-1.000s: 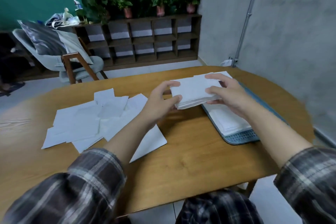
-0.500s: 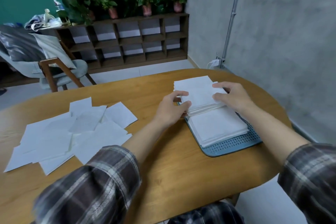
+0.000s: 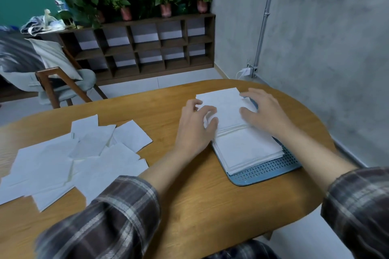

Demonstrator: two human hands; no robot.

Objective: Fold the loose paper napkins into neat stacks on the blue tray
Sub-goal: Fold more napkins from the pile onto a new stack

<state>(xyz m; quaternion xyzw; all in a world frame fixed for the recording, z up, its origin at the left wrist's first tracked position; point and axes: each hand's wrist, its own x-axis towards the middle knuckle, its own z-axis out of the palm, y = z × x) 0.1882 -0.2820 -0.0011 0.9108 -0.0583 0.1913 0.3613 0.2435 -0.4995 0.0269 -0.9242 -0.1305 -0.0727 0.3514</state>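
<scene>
A blue perforated tray (image 3: 267, 171) lies on the right part of the wooden table. Two stacks of folded white napkins rest on it: a near stack (image 3: 246, 151) and a far stack (image 3: 223, 107). My left hand (image 3: 194, 128) rests with spread fingers on the far stack's left edge. My right hand (image 3: 263, 111) lies flat on that stack's right side, fingers apart. Several loose unfolded napkins (image 3: 69, 160) are scattered over the table's left half.
The oval wooden table (image 3: 200, 206) ends close to a grey wall on the right. Beyond it stand a wooden chair (image 3: 54, 82) with cushions and a low shelf (image 3: 145, 48) topped with potted plants.
The folded bundle held in both hands above the table has come down onto the tray's far end. My fingers have loosened from gripping it to lying spread on top.
</scene>
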